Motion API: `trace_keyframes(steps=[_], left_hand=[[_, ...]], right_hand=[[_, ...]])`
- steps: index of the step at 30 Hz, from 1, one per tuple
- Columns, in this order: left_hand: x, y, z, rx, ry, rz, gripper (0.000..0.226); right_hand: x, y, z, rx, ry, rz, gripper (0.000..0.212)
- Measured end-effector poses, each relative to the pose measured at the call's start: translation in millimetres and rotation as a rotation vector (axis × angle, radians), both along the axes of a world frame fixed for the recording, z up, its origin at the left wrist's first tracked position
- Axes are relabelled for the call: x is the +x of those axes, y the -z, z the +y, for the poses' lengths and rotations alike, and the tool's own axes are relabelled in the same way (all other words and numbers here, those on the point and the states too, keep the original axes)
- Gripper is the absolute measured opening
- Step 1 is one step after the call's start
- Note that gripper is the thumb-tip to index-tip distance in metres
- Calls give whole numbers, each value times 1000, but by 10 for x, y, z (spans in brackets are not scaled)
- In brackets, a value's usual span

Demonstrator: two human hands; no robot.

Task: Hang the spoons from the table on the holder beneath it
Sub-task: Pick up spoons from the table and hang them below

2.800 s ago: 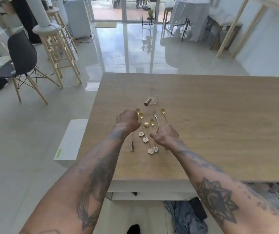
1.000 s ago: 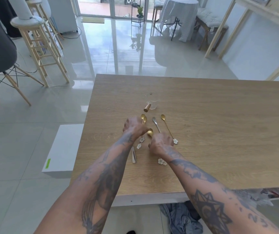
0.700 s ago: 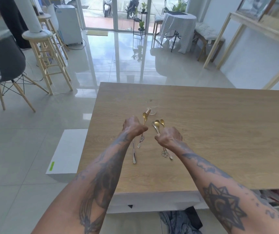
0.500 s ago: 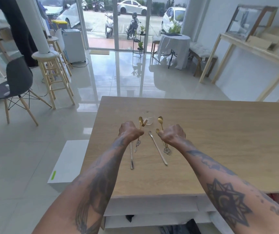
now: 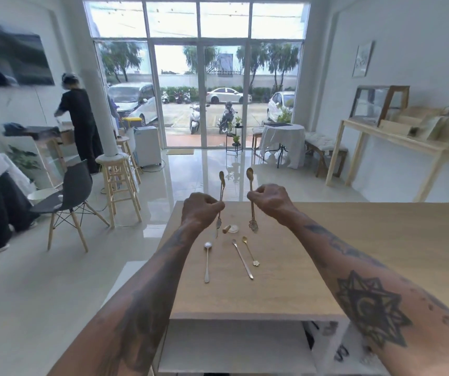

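My left hand (image 5: 200, 210) is shut on gold spoons (image 5: 221, 180), held upright above the wooden table (image 5: 353, 253), bowls up. My right hand (image 5: 271, 200) is shut on more gold spoons (image 5: 250, 176), flower ends hanging below the fist. Three spoons lie on the table below: a silver spoon (image 5: 207, 260), a long gold spoon (image 5: 242, 259) and a short flower-ended gold spoon (image 5: 250, 251). The holder beneath the table is hidden.
A small gold cylinder (image 5: 226, 229) and a clear round disc (image 5: 233, 228) lie on the table behind the spoons. White shelves (image 5: 234, 343) show under the near edge. A black chair (image 5: 68, 196), wooden stools (image 5: 119, 183) and two people stand left.
Both hands gathered spoons off the table and lifted them upright. My head tilted up, so the room and windows came into view. Three spoons stay on the table.
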State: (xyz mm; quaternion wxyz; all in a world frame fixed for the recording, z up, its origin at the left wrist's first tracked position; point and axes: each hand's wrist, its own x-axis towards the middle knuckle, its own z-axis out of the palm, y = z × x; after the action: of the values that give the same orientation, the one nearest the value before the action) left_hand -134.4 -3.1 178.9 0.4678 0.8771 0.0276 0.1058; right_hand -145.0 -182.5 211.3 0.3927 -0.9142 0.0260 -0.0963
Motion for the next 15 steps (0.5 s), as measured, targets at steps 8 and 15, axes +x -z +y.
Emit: trace_keyframes(steps=[8, 15], left_hand=[[-889, -23, 14, -16, -59, -67, 25], [-1377, 516, 242, -31, -140, 68, 23]], right_hand=[[-643, 44, 18, 60, -57, -1, 42], [-993, 665, 262, 84, -139, 131, 44]])
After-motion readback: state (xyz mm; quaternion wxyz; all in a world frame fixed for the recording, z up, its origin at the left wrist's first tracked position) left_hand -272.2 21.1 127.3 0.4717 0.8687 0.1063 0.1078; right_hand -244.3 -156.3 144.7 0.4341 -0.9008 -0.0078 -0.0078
